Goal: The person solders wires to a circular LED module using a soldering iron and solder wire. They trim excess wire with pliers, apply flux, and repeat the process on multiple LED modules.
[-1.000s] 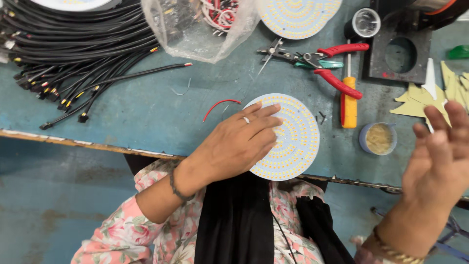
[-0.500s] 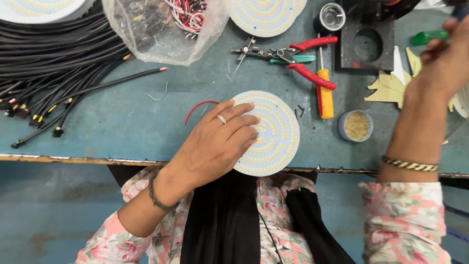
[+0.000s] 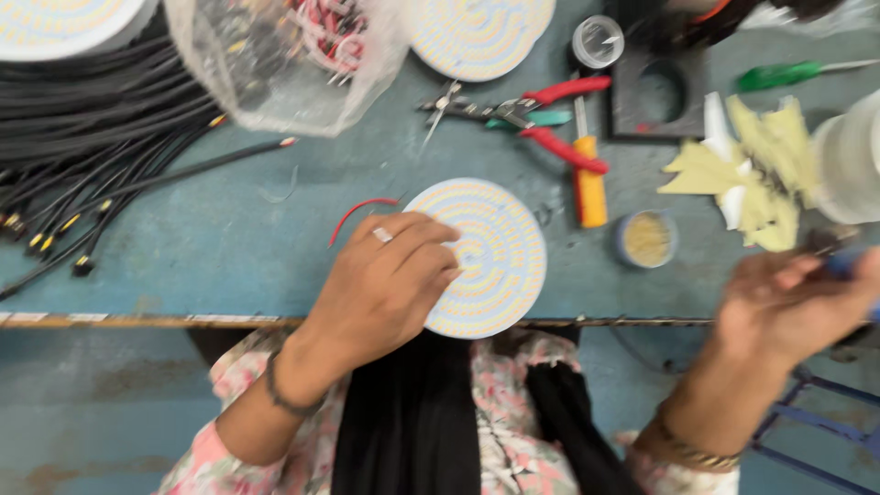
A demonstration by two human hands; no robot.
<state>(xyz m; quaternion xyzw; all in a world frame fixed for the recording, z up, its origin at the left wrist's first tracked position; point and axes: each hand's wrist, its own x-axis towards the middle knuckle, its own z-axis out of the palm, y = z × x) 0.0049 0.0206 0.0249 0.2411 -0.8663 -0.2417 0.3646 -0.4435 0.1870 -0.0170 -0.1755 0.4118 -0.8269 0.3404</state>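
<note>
white round led disc (image 3: 490, 252) under left hand (image 3: 385, 293), fingers (image 3: 417, 243) spread; right hand (image 3: 788, 307) pinching a blurred blue tool (image 3: 848, 266).

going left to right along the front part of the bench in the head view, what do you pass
bundle of black cables → thin red wire → left hand resting on the round white LED disc → yellow-handled tool → small round blue tin of yellowish paste → pile of yellow paper scraps → right hand, blurred

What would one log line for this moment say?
left hand: pressing LED disc at bench edge | right hand: gripping blurred tool | pliers: lying behind disc
</note>
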